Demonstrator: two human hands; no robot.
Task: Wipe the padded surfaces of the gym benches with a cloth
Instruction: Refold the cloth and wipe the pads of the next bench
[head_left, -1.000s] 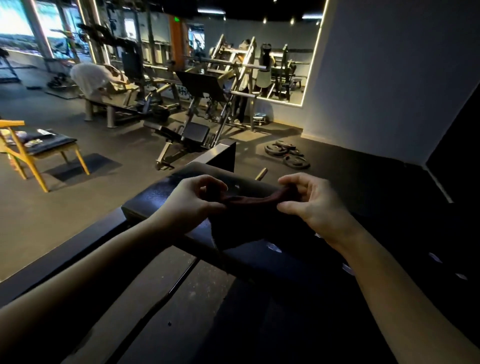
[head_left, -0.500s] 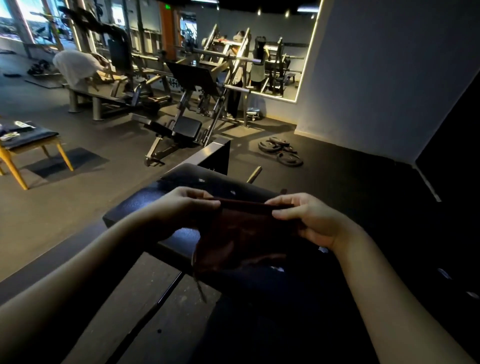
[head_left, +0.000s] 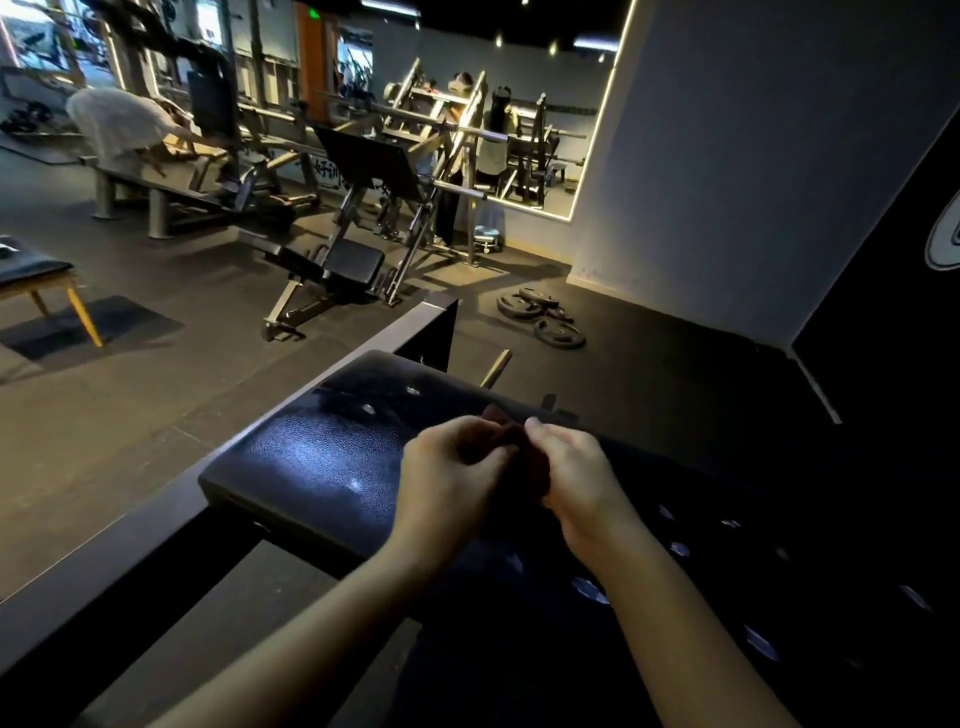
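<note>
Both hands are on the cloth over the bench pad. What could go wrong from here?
The cloth is bunched small between the left hand and the right hand, so a pass may cover little of the bench pad. The pad's right part lies in shadow, so missed patches would be hard to spot. The metal peg past the far edge might snag the cloth.

Gym: weight plates (head_left: 540, 317), leg-press machine (head_left: 363, 208), padded bench (head_left: 322, 457)

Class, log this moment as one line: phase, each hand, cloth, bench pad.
phase: readying cloth | left hand: pinches cloth | right hand: pinches cloth | cloth: bunched between hands | bench pad: below hands
</note>
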